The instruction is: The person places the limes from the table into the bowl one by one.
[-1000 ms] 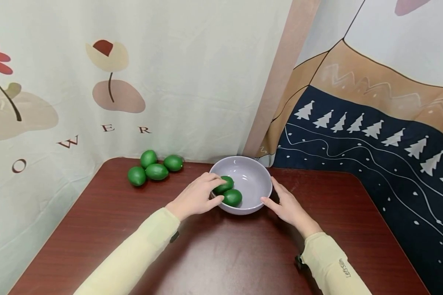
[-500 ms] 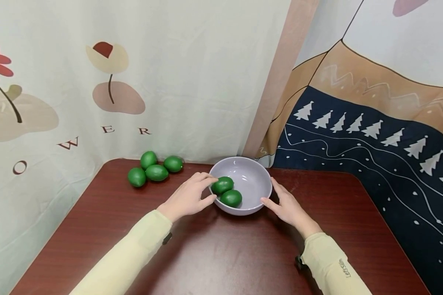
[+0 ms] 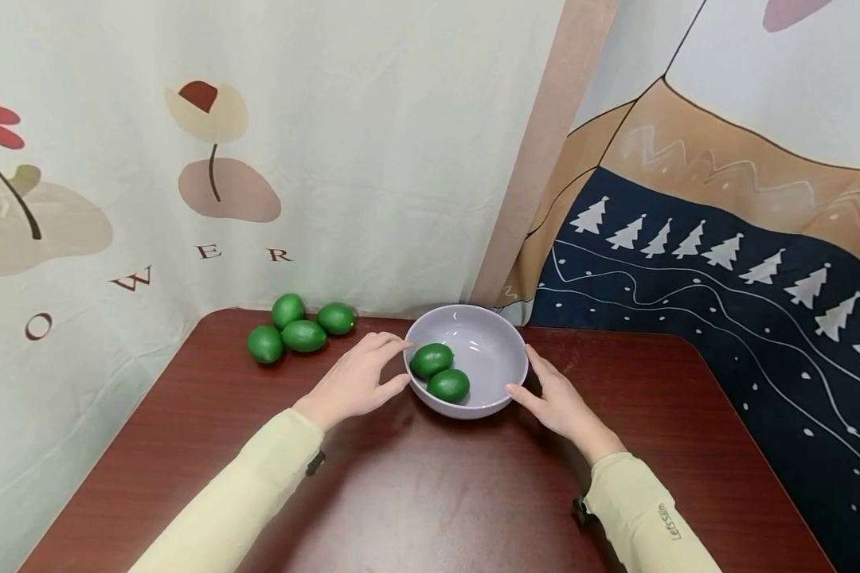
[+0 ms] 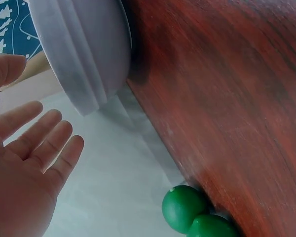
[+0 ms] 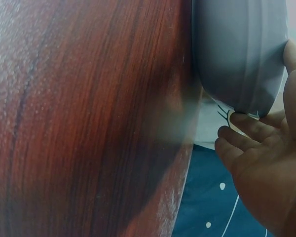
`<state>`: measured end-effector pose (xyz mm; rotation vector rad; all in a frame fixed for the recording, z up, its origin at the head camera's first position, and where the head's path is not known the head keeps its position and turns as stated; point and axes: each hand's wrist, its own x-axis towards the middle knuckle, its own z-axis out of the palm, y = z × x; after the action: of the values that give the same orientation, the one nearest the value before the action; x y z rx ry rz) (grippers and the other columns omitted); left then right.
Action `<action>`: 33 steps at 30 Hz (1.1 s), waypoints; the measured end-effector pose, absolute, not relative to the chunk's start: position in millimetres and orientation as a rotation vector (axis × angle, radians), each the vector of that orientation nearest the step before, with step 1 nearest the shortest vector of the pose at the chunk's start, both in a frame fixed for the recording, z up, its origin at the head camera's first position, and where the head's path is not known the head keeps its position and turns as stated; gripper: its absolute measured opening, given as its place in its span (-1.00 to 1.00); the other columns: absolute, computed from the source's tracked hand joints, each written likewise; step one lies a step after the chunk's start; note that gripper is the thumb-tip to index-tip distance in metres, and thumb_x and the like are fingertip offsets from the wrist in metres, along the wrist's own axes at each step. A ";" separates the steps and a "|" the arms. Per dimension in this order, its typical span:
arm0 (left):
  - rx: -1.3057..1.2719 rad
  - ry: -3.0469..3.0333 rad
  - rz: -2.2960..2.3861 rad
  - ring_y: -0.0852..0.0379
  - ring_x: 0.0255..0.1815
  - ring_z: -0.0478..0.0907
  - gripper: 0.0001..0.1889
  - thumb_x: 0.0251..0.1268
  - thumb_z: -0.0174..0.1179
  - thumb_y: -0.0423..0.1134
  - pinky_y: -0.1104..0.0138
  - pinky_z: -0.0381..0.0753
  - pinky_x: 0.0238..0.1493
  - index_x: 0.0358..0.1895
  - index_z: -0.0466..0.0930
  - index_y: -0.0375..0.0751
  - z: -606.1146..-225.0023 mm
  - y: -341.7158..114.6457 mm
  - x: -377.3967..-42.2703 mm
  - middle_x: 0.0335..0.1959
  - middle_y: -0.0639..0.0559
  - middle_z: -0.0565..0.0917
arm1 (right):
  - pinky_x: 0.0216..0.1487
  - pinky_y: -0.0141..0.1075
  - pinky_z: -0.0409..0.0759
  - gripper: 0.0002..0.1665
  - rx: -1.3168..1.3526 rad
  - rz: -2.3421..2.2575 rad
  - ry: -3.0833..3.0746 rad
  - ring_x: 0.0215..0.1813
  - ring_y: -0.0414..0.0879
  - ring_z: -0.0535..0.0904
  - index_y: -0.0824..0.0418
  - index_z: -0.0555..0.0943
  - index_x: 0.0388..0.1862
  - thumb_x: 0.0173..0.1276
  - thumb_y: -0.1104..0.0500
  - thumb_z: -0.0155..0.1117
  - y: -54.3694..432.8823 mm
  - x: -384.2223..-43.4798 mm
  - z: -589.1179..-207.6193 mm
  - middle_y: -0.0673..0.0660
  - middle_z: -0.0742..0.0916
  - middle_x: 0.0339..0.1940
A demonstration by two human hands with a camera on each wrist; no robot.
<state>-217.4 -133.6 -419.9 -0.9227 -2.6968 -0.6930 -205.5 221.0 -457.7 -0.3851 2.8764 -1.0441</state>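
A lavender bowl (image 3: 490,354) stands near the table's back edge, with two green limes, a rear one (image 3: 431,360) and a front one (image 3: 448,386), against its left inner wall. Just left of the bowl is my left hand (image 3: 351,382), thumb and fingers spread and holding nothing; in the left wrist view its palm and fingers (image 4: 29,163) are apart from the bowl's outer wall (image 4: 86,49). On the other side my right hand (image 3: 559,402) rests against the bowl, thumb at the rim. In the right wrist view its loosely extended fingertips (image 5: 237,121) touch the outer wall.
Several more limes (image 3: 304,336) are grouped at the back left of the dark red wooden table (image 3: 437,501). A pale printed curtain (image 3: 373,199) hangs close behind the table, and a navy tree-patterned cloth (image 3: 659,294) hangs at the right.
My left hand has drawn back leftward from the limes inside the bowl to outside its left rim. The right hand has stayed on the bowl, and the limes have barely moved.
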 end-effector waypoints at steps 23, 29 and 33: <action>-0.757 -2.708 -0.663 -0.17 0.27 0.49 -0.48 0.33 0.32 -0.18 -0.02 0.48 0.33 0.30 0.57 -0.36 -430.6 -159.7 -218.0 0.20 -0.19 0.61 | 0.52 0.26 0.20 0.07 -0.389 -1.042 2.879 0.62 0.33 0.17 0.31 0.01 0.70 0.49 -0.14 0.30 221.5 -205.7 -458.8 0.39 0.24 0.64; -0.701 -2.726 -0.636 -0.21 0.27 0.48 -0.48 0.35 0.31 -0.19 -0.03 0.46 0.35 0.30 0.56 -0.38 -435.3 -168.3 -217.3 0.19 -0.23 0.61 | 0.53 0.26 0.19 0.07 -0.387 -1.045 2.877 0.62 0.33 0.16 0.31 0.01 0.69 0.49 -0.13 0.30 221.3 -205.5 -457.9 0.38 0.23 0.65; -0.671 -2.737 -0.633 -0.22 0.29 0.47 -0.47 0.35 0.32 -0.18 -0.04 0.46 0.35 0.31 0.56 -0.38 -436.6 -172.9 -218.9 0.22 -0.25 0.60 | 0.52 0.26 0.19 0.07 -0.383 -1.042 2.875 0.63 0.33 0.15 0.31 0.01 0.69 0.50 -0.16 0.29 221.5 -205.4 -457.0 0.38 0.22 0.65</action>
<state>-218.9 -172.9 -436.6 -0.6710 -2.7370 -0.6330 -205.4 221.5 -457.0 -0.3830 2.8754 -1.0418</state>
